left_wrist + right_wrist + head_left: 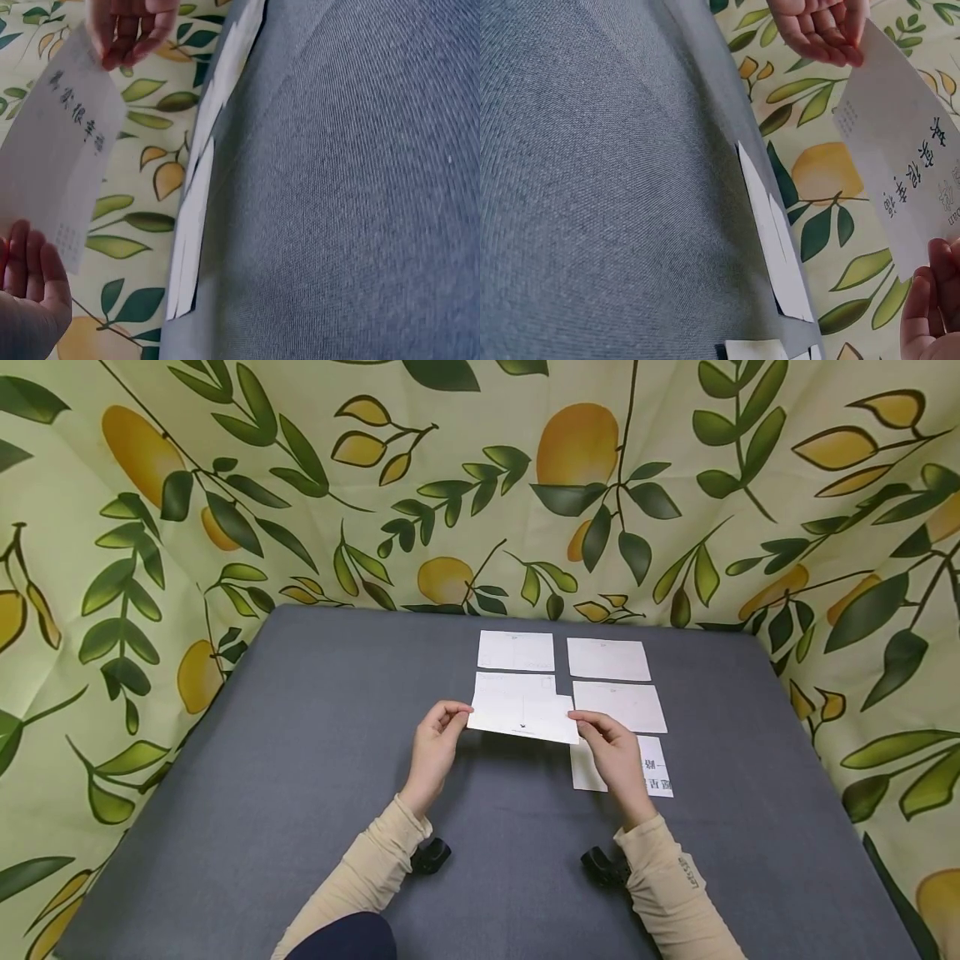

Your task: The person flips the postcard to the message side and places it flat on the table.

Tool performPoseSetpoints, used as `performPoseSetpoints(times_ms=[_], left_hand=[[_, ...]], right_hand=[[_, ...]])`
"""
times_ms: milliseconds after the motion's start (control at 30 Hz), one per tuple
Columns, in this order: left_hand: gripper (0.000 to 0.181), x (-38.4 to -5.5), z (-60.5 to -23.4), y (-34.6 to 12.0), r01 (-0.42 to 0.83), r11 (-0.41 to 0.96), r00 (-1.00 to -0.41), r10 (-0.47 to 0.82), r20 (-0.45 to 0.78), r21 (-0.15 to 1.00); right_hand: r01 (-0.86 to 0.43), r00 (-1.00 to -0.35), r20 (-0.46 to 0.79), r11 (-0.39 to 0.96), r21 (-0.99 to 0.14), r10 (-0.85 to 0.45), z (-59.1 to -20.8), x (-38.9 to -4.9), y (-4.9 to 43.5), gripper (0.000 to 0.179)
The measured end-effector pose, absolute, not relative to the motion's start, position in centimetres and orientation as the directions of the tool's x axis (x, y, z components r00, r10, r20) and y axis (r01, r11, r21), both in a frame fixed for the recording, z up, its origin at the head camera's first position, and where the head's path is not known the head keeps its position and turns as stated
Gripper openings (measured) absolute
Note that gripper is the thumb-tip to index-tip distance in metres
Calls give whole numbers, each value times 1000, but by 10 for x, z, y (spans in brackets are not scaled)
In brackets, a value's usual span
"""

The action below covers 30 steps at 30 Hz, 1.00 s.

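Note:
A white postcard [522, 714] is raised off the table between both hands. My left hand [437, 743] pinches its left edge with thumb and fingers. At the right edge, my right hand [617, 760] pinches it too. The face turned up shows a thin dividing line and a small dark mark. Handwritten dark characters show on the underside of the postcard [64, 142] in the left wrist view, and small print is near a corner. Behind it, a flat card [517, 682] is partly covered. Another card [657, 768] with large printed characters lies partly hidden under the right hand.
Further white cards lie flat at the back: one at upper left [516, 651], one at upper right [608, 659] and one below that [621, 707]. The grey cloth-covered table [300, 760] meets a leaf-and-fruit patterned curtain [480, 485]. Black devices [431, 857] sit at both wrists.

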<state>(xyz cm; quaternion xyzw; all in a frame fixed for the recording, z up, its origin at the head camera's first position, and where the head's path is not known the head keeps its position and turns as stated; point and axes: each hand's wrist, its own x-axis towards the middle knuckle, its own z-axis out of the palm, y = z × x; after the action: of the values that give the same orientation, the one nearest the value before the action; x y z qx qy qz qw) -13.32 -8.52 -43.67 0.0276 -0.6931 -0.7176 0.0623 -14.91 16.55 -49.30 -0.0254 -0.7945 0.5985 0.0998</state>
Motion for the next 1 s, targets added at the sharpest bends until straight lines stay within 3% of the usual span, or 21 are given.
performPoseSetpoints(times_ms=[233,467,700,867,1000], left_hand=[[11,-133,-437,-88,-23,2,-993,-116,-23,1000],[5,-136,-441,-90,-91,76,-989,-126,-81,993],[20,-138,-447,-93,-114,331,-993,-62,-99,937],[28,-136,-452,-95,-48,517,-996,43,-83,855],[36,-133,-452,-94,14,574,-990,123,-70,819]], right_hand=[[-60,-973,116,265,-962,199,-519,-157,173,19],[-103,-979,162,378,-920,127,-492,-140,165,21],[-65,-994,96,466,-883,43,-454,-124,153,18],[-20,-1000,5,579,-815,-27,-454,-125,153,21],[-37,-994,-42,663,-748,-104,-460,-127,155,30]])
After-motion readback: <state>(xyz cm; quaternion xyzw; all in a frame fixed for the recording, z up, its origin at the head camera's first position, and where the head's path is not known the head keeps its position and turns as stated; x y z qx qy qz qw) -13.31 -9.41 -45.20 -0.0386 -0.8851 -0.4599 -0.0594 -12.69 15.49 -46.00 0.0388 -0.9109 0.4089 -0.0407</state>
